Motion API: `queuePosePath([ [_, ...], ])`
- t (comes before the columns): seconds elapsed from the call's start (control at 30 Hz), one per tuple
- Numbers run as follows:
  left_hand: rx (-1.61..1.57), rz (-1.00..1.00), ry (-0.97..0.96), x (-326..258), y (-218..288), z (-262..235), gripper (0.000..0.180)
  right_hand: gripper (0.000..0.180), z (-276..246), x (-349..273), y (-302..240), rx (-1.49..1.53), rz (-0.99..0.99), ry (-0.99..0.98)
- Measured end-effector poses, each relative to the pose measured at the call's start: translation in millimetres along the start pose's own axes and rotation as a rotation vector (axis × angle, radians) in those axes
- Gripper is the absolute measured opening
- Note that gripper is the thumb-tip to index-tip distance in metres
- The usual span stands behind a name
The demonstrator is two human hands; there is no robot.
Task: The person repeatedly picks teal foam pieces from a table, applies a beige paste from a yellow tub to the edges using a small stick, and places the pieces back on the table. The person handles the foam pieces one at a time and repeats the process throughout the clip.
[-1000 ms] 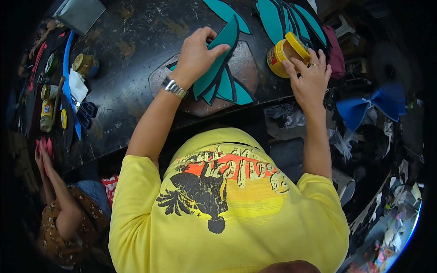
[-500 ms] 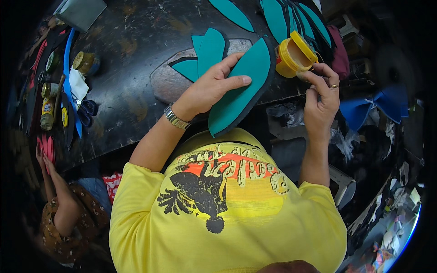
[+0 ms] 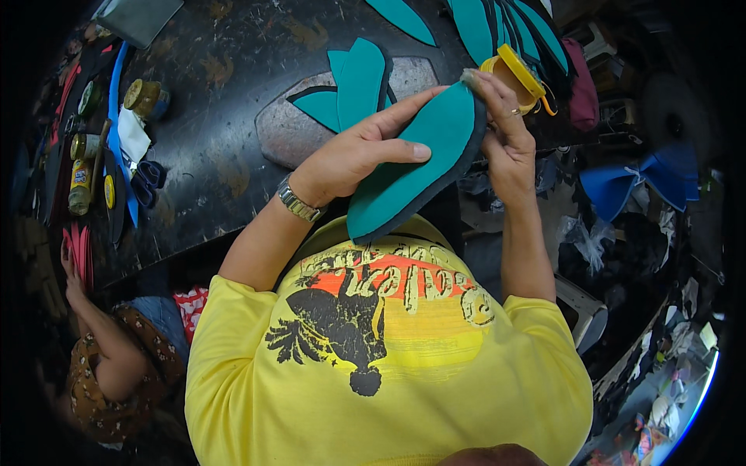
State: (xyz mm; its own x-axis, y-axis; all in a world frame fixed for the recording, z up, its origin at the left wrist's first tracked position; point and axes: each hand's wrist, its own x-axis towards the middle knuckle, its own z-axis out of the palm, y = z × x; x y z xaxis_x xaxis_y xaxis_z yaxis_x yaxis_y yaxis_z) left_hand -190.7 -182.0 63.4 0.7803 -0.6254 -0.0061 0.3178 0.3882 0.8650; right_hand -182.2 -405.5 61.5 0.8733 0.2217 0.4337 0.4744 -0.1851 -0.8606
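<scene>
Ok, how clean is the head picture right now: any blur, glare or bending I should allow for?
Head view: corners fall to black; the table's near edge bows; teal sheet and left hand read clear and well lit; right hand perhaps slightly soft; bright blue-white streak along the lower right rim.

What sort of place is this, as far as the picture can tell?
Probably a small hand-craft workshop: the black table is worn and stained, similar teal cut pieces lie bunched at its far right, and what look like scraps are heaped at the lower right.
</scene>
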Motion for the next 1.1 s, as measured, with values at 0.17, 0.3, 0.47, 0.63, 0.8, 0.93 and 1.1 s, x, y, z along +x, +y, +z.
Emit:
queuePosePath([
  [0.17, -0.179, -0.059, 0.008, 1, 1, -5, 0.076, 0.061, 8, -15, 3, -0.073, -0.153, -0.021],
  [0.3, -0.188, -0.045, 0.052, 1, 0, -8, 0.075, 0.051, 4, -22, 1, -0.322, -0.333, -0.050],
  [0.47, -0.131, -0.021, 0.104, 1, 3, -8, 0.074, 0.046, -1, -16, -1, -0.489, -0.392, 0.178],
  [0.63, -0.153, -0.065, 0.101, 0, 2, -7, 0.072, 0.051, 4, -7, 2, -0.715, -0.522, 0.119],
  [0.8, -0.142, -0.079, 0.086, -4, -1, -12, 0.071, 0.062, 5, -6, 7, -0.733, -0.428, 0.173],
  [0.93, -0.173, -0.060, 0.097, -2, -4, -15, 0.071, 0.070, 16, -16, 8, -0.505, -0.318, 0.001],
  [1.1, -0.170, -0.059, 0.128, -1, -5, -18, 0.072, 0.057, 16, -22, 0, -0.268, -0.303, -0.123],
])
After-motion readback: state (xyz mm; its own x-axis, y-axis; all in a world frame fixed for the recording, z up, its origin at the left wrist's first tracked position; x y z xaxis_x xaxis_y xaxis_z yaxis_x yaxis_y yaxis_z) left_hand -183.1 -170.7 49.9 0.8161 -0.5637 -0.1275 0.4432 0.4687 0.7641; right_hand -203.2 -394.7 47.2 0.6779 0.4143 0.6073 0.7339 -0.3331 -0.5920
